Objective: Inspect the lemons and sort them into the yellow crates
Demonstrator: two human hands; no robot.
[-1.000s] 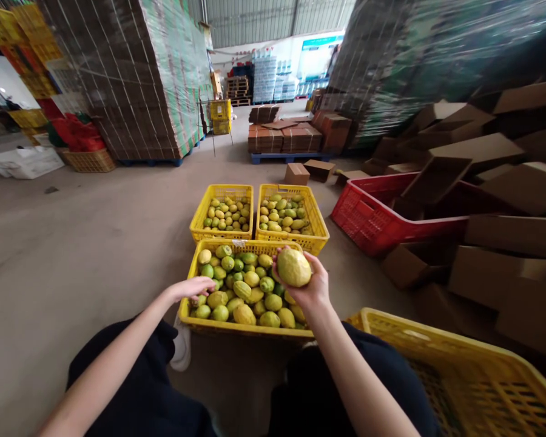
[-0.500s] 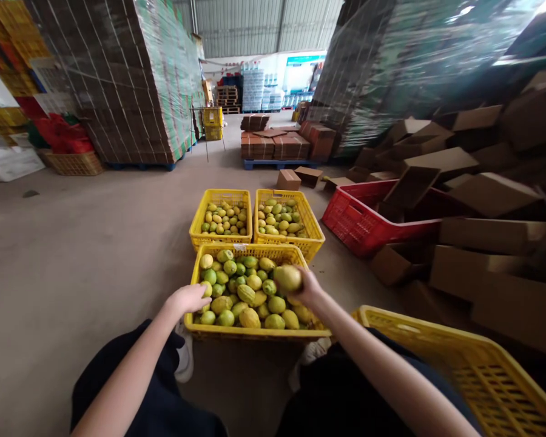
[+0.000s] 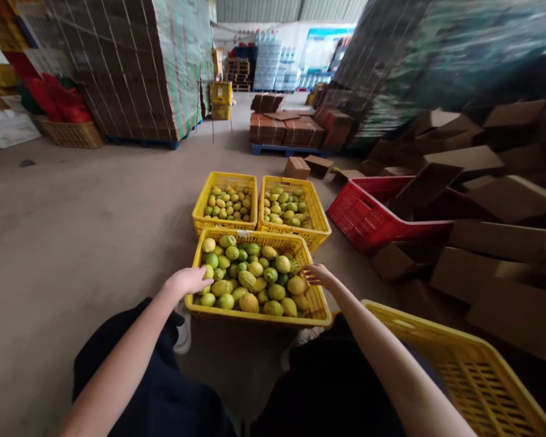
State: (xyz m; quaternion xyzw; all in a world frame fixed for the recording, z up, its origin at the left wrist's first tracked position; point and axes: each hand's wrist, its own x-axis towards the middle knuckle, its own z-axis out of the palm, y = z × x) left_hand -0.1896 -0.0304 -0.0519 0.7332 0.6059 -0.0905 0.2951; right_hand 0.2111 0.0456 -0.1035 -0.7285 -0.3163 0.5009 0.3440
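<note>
A yellow plastic crate (image 3: 255, 315) full of yellow and green lemons (image 3: 247, 279) stands on the floor in front of my feet. My left hand (image 3: 188, 282) reaches over its left rim with fingers stretched out, against or just above a lemon (image 3: 208, 271) at that side; the contact is partly hidden. Over the right rim, my right hand (image 3: 318, 275) is open with its fingers apart and nothing in it. A large pale yellow lemon (image 3: 296, 284) lies just left of those fingers.
Two more yellow crates (image 3: 224, 224) (image 3: 321, 233) of lemons stand directly behind. To the right are a red crate (image 3: 359, 215) and a heap of cardboard boxes (image 3: 500, 267). An additional yellow crate (image 3: 437, 328) sits by my right leg. Wrapped pallet stacks (image 3: 127, 67) rise farther back.
My right hand has let go of a large lemon among the others and drawn right to the rim. The left hand stays at the left side. The view has tilted down a little.
</note>
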